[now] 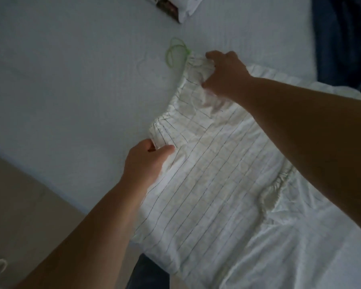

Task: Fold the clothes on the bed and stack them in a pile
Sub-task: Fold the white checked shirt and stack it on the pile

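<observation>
A white grid-lined garment (206, 174) lies across a pale blue bed (71, 80), the left hand (144, 161) and right hand (225, 74) each pinching its gathered edge; green cord (175, 53) at twelve o'clock, beige floor (19, 205) at eight.

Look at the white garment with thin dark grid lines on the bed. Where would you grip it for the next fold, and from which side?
Probably grip the white grid-lined garment by its gathered elastic edge, at the two ends, coming from the far-left side. The bunched band gives firm corners, and the rest lies flat. The left hand and right hand already pinch there.
</observation>
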